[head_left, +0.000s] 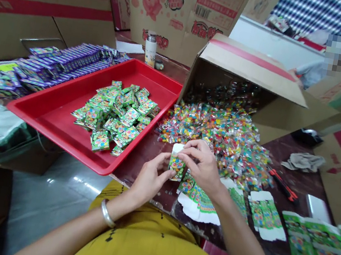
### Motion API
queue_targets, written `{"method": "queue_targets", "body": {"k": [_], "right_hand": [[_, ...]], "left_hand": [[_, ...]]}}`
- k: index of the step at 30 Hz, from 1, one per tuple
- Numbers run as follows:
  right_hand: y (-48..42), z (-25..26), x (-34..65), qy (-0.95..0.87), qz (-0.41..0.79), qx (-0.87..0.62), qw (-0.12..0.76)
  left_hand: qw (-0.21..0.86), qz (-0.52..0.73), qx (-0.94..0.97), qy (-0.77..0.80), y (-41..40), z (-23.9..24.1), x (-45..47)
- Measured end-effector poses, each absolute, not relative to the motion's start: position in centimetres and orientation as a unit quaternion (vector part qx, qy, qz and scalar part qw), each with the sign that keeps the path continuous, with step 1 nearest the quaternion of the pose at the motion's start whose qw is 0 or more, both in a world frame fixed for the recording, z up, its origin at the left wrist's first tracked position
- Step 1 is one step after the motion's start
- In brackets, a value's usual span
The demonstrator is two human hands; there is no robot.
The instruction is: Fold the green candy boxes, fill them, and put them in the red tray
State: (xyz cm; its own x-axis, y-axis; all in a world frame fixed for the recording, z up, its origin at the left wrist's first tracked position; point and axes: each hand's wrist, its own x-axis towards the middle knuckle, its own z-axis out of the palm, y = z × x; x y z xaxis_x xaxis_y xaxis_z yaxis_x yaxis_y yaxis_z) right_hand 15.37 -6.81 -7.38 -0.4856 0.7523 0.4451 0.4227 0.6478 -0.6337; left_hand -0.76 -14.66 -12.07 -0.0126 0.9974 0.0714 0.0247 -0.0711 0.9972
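Both hands hold one small green printed carton (177, 164) over the dark table (288, 152). My left hand (148, 178), with a silver bangle on the wrist, grips its lower left side. From above, my right hand (200, 163) pinches the carton's white top flap. Flat unfolded green cartons (200, 201) lie just below my hands. Behind them spreads a heap of small clear packets of coloured sweets (222, 132), spilling from a tipped cardboard box (250, 67).
A red tray (57, 112) holding several folded green cartons (116, 113) sits at left. Purple packs (60, 59) are stacked behind it. More flat cartons (317, 246) lie at right, with an orange cutter (282, 184), a grey cloth (305, 161) and a bottle (150, 48). Cardboard boxes surround the table.
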Motion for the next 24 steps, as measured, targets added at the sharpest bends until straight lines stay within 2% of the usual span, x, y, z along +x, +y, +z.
{"method": "queue_targets", "body": {"k": [4,8,13,18,20,24], "right_hand": [[-7.8,-8.3,15.6,-0.783,0.301,-0.365,0.403],[-8.6,-9.8,15.5,-0.74,0.407,-0.36,0.395],[-9.4,-10.1,14.7,-0.698,0.401,-0.386,0.451],[-9.9,-10.2,14.0,-0.621,0.454,-0.388,0.508],[-9.7,-10.0,13.9,-0.616,0.479,-0.379,0.498],[-8.7,-9.0,14.1,-0.633,0.528,-0.383,0.416]], "left_hand": [[0.458,0.55,0.497,0.491,-14.7,-11.7,-1.0],[0.475,0.553,0.491,0.477,-15.1,-11.5,-1.0],[0.513,0.516,0.497,0.472,-15.2,-11.1,-0.9],[0.539,0.542,0.463,0.45,-15.1,-10.5,-0.9],[0.527,0.551,0.457,0.459,-15.2,-10.4,-1.0],[0.465,0.54,0.501,0.492,-15.7,-10.1,-1.6]]}}
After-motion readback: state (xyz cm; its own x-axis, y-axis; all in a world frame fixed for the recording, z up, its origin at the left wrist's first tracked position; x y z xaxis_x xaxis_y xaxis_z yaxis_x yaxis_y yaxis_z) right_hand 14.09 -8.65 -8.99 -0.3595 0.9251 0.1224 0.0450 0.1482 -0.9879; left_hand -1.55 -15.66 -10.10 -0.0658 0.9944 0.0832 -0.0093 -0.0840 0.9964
